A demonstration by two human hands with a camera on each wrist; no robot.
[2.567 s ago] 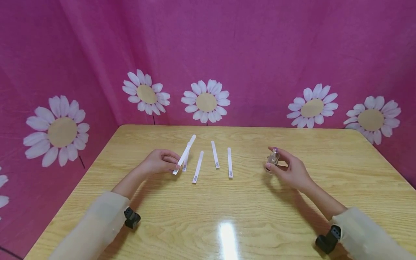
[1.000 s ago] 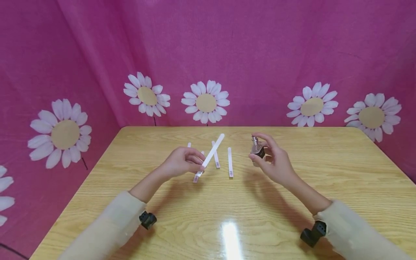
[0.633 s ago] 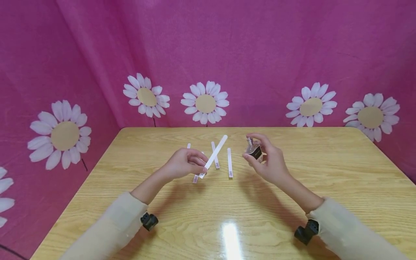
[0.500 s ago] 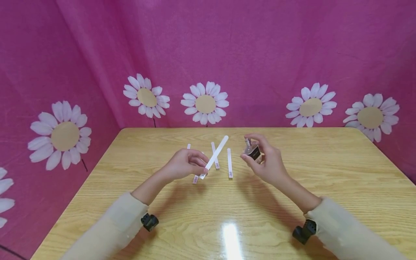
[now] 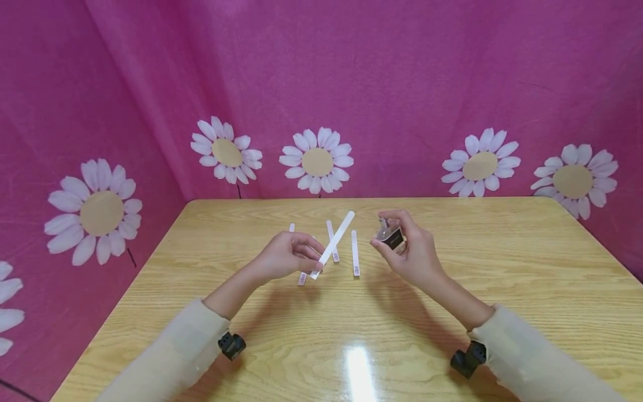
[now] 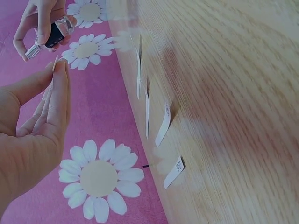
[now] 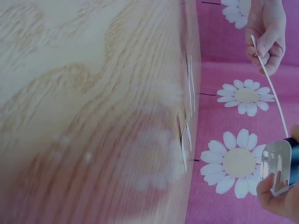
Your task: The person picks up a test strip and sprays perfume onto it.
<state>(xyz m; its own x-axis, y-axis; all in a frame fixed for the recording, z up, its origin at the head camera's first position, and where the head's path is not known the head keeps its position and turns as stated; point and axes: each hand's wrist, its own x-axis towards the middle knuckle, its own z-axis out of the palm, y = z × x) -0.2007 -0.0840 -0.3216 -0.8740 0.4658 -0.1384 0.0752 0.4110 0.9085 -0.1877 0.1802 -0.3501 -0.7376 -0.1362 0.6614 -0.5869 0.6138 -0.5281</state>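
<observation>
Between thumb and fingers, my left hand (image 5: 286, 258) pinches a white perfume test strip (image 5: 337, 237) near its printed end. The strip slants up and to the right, above the table. My right hand (image 5: 421, 255) grips a small glass perfume bottle (image 5: 394, 239) with a black label, its index finger on top of the spray head (image 5: 384, 222). The bottle leans toward the strip's far end, with a gap between them in the head view. Both are raised off the table, as the right wrist view shows with the bottle (image 7: 276, 161) and strip (image 7: 273, 93).
Several more test strips lie on the wooden table (image 5: 432, 335). One strip (image 5: 355, 254) lies to the right of the held one, another (image 5: 330, 231) behind it; others are partly hidden by the left hand. A pink curtain (image 5: 392, 100) with daisies hangs behind the table.
The left hand has carried its strip rightward from the table's left side. The right hand has brought the bottle leftward toward it, and the bottle has tilted. Lately both have moved only slightly.
</observation>
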